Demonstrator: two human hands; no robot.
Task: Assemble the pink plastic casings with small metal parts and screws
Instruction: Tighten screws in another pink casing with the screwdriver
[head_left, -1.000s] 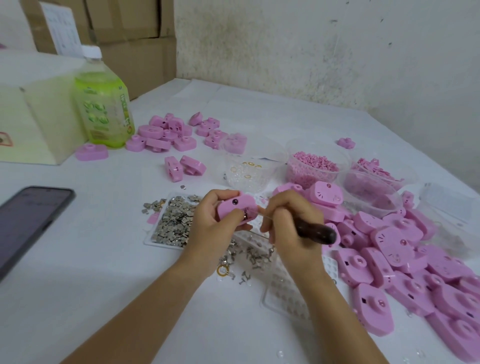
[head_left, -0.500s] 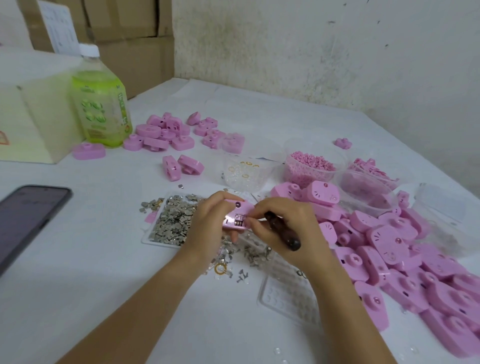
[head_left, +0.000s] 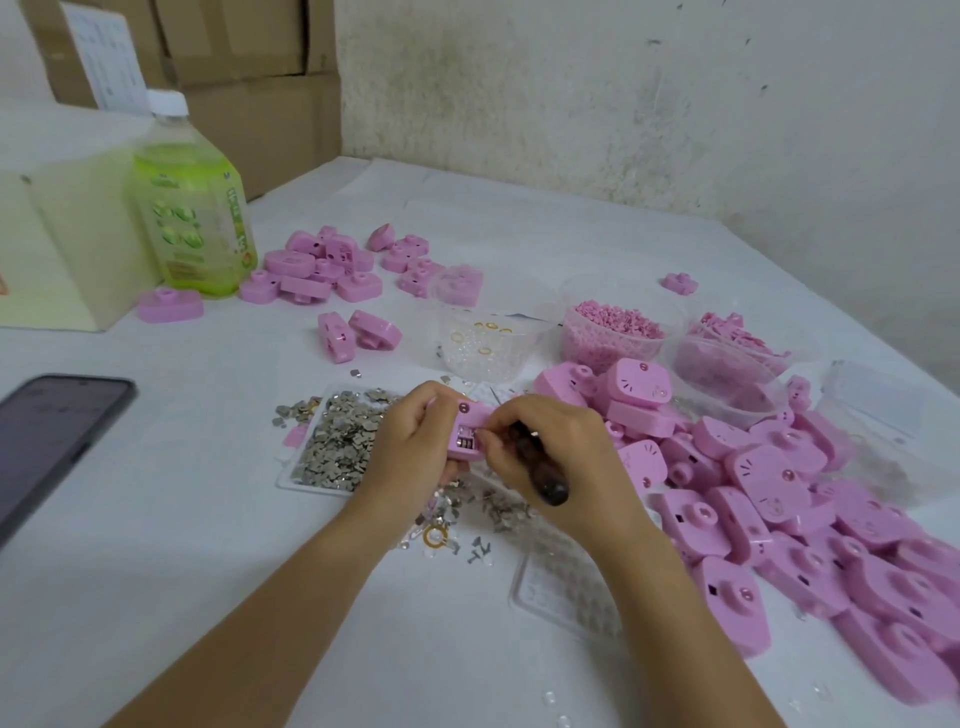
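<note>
A pink casing (head_left: 470, 423) is held just above the table (head_left: 156, 571), near the middle of the view, by the left hand (head_left: 410, 447), whose fingers and thumb are curled round its left side. An opening in the casing is turned toward the camera, and small metal parts (head_left: 466, 442) can be seen seated inside it. The right hand (head_left: 563, 457) is closed round the dark handle of a screwdriver (head_left: 540, 475), which is tucked in the palm with its thin shaft pointing away past the casing, while the fingertips (head_left: 485, 439) of that hand are brought together at the opening; whether a part is pinched between them cannot be told. Directly beneath and to the left of the hands, a shallow tray (head_left: 284, 483) heaped with small grey metal pieces is seen, and more loose pieces (head_left: 498, 506) and a gold ring (head_left: 435, 536) are scattered on the table below the wrists. A clear moulded tray (head_left: 561, 592) lies under the right forearm. To the right, a large pile of pink casings (head_left: 779, 493) is spread across the table. Behind the hands, three clear bowls are set in a row: one with rings (head_left: 488, 343), one with pink pellets (head_left: 613, 332), and one with pink bits (head_left: 727, 364). A smaller group of casings (head_left: 332, 265) lies farther back, beside a green bottle (head_left: 192, 208). A phone (head_left: 52, 441) lies at the left edge.
</note>
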